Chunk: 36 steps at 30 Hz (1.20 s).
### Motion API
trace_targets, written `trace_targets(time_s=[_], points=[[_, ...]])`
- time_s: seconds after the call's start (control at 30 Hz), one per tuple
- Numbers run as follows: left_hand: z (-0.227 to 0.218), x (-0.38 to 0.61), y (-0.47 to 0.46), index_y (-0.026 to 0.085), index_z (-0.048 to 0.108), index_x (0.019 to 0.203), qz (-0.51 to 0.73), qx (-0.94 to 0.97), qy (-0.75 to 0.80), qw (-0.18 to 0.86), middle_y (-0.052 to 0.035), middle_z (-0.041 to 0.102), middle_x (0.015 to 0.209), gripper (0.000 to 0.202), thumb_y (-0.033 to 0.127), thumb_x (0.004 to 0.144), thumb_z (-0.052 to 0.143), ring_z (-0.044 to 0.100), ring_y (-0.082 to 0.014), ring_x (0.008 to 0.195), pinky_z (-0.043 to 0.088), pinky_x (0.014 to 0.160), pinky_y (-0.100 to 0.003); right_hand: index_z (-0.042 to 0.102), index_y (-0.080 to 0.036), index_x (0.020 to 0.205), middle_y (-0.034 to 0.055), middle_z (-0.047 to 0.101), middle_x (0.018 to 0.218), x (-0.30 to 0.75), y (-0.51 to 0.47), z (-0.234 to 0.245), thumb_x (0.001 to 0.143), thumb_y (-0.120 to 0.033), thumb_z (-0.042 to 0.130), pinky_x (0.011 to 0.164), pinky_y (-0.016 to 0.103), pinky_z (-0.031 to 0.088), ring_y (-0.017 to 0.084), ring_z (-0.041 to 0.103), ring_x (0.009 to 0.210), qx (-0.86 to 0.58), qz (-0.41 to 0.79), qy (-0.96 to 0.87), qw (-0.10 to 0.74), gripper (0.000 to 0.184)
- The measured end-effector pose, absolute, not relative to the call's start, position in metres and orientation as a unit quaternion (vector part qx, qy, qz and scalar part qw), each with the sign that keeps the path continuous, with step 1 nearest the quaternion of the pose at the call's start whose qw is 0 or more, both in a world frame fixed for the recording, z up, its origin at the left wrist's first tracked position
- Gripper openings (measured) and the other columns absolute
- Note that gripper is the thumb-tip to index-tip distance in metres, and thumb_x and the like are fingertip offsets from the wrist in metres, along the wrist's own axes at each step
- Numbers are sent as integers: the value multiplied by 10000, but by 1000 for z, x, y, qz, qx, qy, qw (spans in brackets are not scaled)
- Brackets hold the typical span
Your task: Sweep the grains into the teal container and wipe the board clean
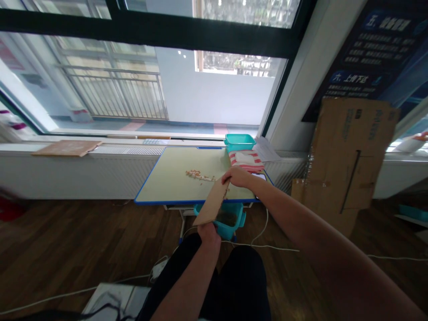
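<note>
Wide window (207, 33) panes with dark frames stand beyond the surface (160, 180), with a ribbed radiator (76, 176) below them and brown wood flooring (60, 249) around me. Against the wall to my right leans a large cardboard sheet (351, 151), partly in front of a dark blue poster (361, 58).

I have a thin tan board (211, 204) between my two hands, slanting across the near edge of the surface. My right hand (236, 176) grips its far end, fingers curled over the corner, above the surface. My left hand (209, 232) is closed on its near end, lower down by my knees, though some of those fingers are hidden. Small brown bits show along the board's right edge; I cannot tell whether they touch it.

Just beyond the board, a loose trail of brown and whitish bits (197, 174) lies on the surface. Under the near edge is a turquoise bin (228, 232), partly behind the board, with something dark inside. Another turquoise basket (240, 146) sits at the far right corner, just behind a folded red-and-white striped cloth (234, 159). A phone (259, 177) lies near my right wrist.
</note>
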<state>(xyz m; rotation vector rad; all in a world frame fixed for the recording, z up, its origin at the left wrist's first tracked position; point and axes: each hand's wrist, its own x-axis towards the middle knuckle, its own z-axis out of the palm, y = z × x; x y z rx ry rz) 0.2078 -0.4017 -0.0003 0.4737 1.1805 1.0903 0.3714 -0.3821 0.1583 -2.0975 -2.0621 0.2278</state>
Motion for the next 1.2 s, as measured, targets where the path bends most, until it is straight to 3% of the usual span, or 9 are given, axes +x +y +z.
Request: trace_targets(time_s=[0.27,0.4,0.53,0.63,0.77,0.9,1.03,1.2], points=[[11,214,-410,205,444,637,458,156,516,707,42,447,550,169,91,613,566,427,-99,432,300,407,-233,746,-192,880,20,726,857,376,-389,160,625,-13,442,712,193,432,131,640,782,-714,74,-689,98,436],[10,213,-410,197,437,615,444,168,509,718,66,398,478,149,108,601,555,320,-67,359,228,359,-210,748,-193,863,25,725,855,375,-387,159,605,11,419,812,217,427,127,641,808,-696,63,-707,111,465],[3,212,-407,201,418,632,431,171,507,727,94,361,446,191,97,555,558,291,-53,334,202,346,-189,744,-240,841,-6,723,869,373,-384,161,588,32,399,996,296,321,119,629,881,-689,38,-709,143,507],[0,209,-404,205,382,621,423,167,509,731,102,333,435,224,116,545,573,296,-52,325,199,344,-185,736,-264,851,-18,719,891,374,-389,167,609,26,403,1051,344,244,122,617,921,-688,8,-706,167,504],[0,203,-401,200,381,617,425,170,488,743,104,331,435,233,127,536,587,303,-48,326,196,348,-182,731,-237,888,11,714,921,382,-412,185,689,-42,453,960,300,338,145,604,930,-721,-68,-669,167,393],[3,196,-399,193,389,614,433,178,483,740,105,341,430,229,121,533,591,308,-42,337,210,361,-176,694,-249,995,34,697,979,381,-447,207,808,-187,464,897,328,359,191,583,966,-796,-154,-574,109,303],[4,191,-399,190,419,626,430,178,494,734,102,367,427,208,113,534,588,310,-42,343,220,364,-176,605,-211,1129,85,677,966,362,-474,220,895,-313,382,767,296,399,199,599,884,-852,-167,-494,41,338],[1,189,-399,192,405,620,428,181,495,734,105,350,422,214,115,541,588,294,-40,344,208,368,-175,562,-200,1141,106,672,933,331,-484,211,905,-320,346,649,285,411,212,632,784,-907,-155,-392,-24,342]])
